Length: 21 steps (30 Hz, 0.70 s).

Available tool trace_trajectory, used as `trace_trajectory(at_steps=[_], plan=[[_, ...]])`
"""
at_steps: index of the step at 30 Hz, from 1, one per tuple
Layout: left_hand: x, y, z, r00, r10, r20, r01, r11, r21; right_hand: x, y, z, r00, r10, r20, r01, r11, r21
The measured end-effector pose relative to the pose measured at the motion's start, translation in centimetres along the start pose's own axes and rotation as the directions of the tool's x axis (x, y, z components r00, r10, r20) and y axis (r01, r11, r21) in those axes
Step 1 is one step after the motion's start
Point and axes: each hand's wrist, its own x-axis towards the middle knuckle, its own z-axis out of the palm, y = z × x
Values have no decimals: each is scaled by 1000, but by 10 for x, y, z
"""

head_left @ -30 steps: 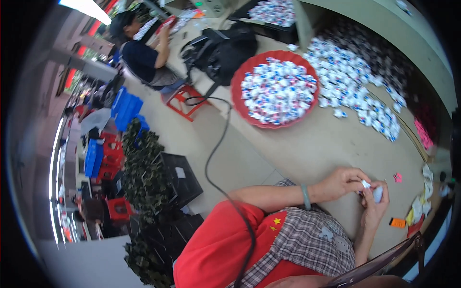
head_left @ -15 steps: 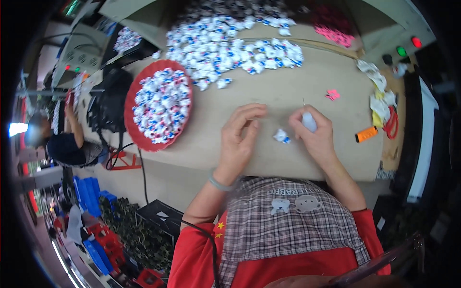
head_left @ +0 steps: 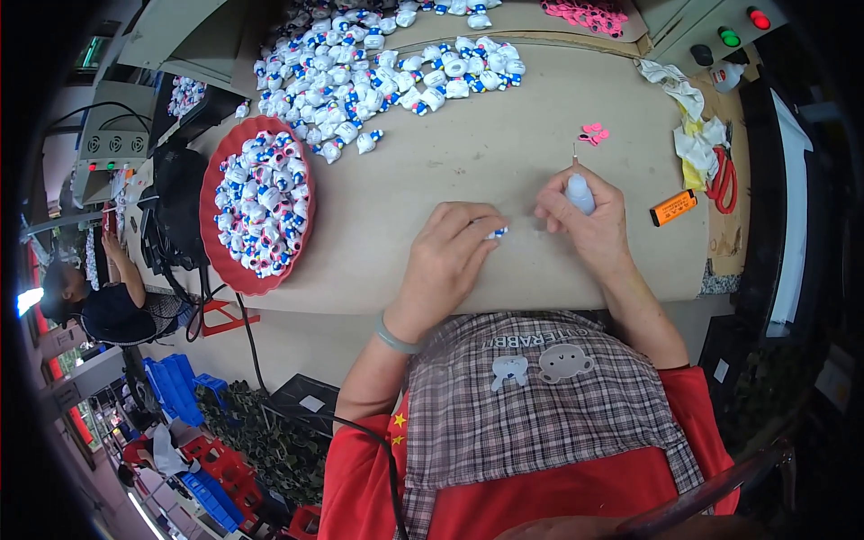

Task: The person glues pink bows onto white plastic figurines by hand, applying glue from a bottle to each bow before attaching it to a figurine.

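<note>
My left hand (head_left: 452, 258) is closed, its fingertips pinching a small white-and-blue figurine (head_left: 498, 233) just over the table. Most of that figurine is hidden behind the fingers. To the right, my right hand (head_left: 589, 220) is wrapped round a small whitish squeeze bottle (head_left: 580, 193) with a thin needle tip pointing away from me. Several small pink pieces (head_left: 593, 134) lie on the table just beyond the needle. A scalloped red bowl (head_left: 210, 229) at the left is heaped with white-and-blue figurines that show pink parts. Many similar figurines (head_left: 360, 85) are spread loose at the back.
On the right lie an orange block (head_left: 673, 208), red-handled scissors (head_left: 723, 180) and crumpled white and yellow material (head_left: 697, 144). More pink pieces (head_left: 585, 16) sit on the back shelf, near a panel (head_left: 711, 27) with red and green lights. A co-worker (head_left: 117, 301) sits far left.
The figurine that lay on the table between my hands is now in my left hand's fingertips. My right hand keeps hold of the bottle. The whole view has shifted slightly.
</note>
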Motion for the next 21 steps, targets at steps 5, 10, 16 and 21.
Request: trace_trajectory(at_steps=[5,10,16,21], plan=[[-1,1,-2,832,-533,151,367,326,-871,2,-3,1,1000,-13,-7,13,1000,10],[7,-6,-8,817,-519,253,308,22,-951,10,-6,4,1000,-2,-23,2,1000,2],[-5,-2,-14,760,-593,266,337,8,-942,7,-6,18,999,40,-29,-41,998,-43],[-4,-2,0,840,-480,252,305,34,-952,-6,11,-1,996,17,-89,-24,997,-73]])
